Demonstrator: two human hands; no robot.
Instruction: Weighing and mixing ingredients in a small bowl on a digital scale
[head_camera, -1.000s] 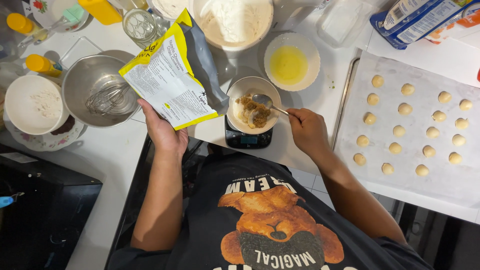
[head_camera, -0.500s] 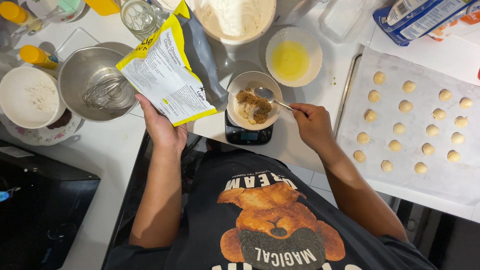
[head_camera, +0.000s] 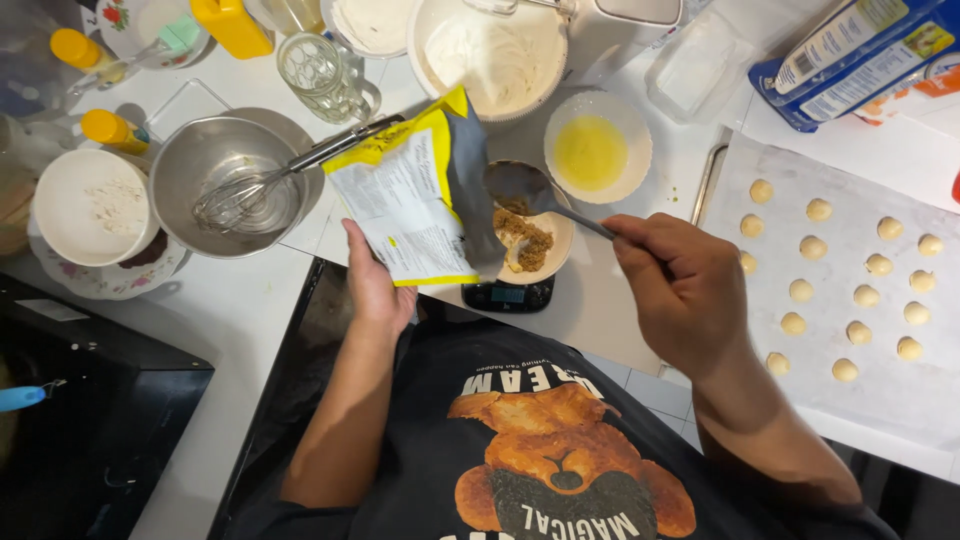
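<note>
Left hand (head_camera: 375, 285) fingers clamp yellow pouch (head_camera: 415, 205), tilted mouth-down toward small bowl (head_camera: 525, 245) | right hand (head_camera: 680, 290) fingers closed on spoon (head_camera: 530, 188), bowl-end at pouch mouth | brown sugar (head_camera: 520, 240) heaped in bowl, atop scale (head_camera: 508, 295) for weighing | surface (head_camera: 600, 300) beneath.

Obscured and cropped items, worktop seen from above

Small bowl (head_camera: 545, 255) on the scale (head_camera: 508, 295) partly covered by the yellow pouch (head_camera: 410, 205); scale display too small to read; spoon (head_camera: 525, 187) handle buried in the right hand (head_camera: 680, 285); left hand (head_camera: 375, 285) fingers behind pouch, unseen; large mixing bowl (head_camera: 490, 60), blue packet (head_camera: 850, 60) and baking tray (head_camera: 705, 185) cut by frame edges; dough ball (head_camera: 746, 262) half hidden by right hand.
</note>
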